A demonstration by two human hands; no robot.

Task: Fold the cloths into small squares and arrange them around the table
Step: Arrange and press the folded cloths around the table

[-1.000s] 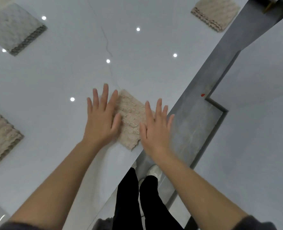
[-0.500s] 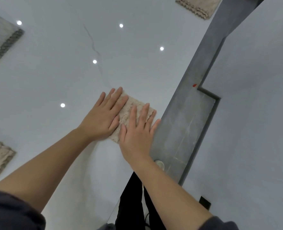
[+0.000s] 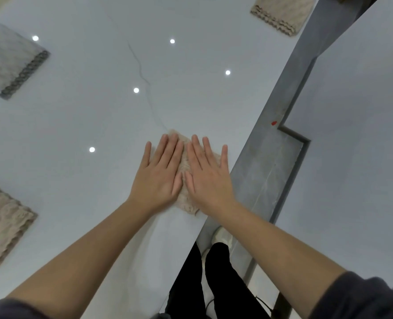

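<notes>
A small folded beige cloth [image 3: 186, 204] lies on the white table [image 3: 94, 125] close to its right edge. My left hand [image 3: 159, 174] and my right hand [image 3: 208, 174] lie flat side by side on top of it, fingers straight, pressing it down. They hide most of the cloth; only a strip between them and its near and far corners show. Three more folded cloths lie around the table: a beige one [image 3: 283, 13] at the far right, a grey one [image 3: 11, 58] at the far left, a beige one [image 3: 3, 226] at the near left.
The table's right edge runs diagonally from top right to bottom centre. Beyond it are a grey floor [image 3: 266, 171] and a pale wall [image 3: 352, 134]. My legs and shoes [image 3: 222, 236] stand beside the edge. Ceiling lights reflect as bright dots on the glossy tabletop.
Both hands have come together over the cloth, from apart at its sides to flat and side by side on top. The cloth has stayed near the table edge.
</notes>
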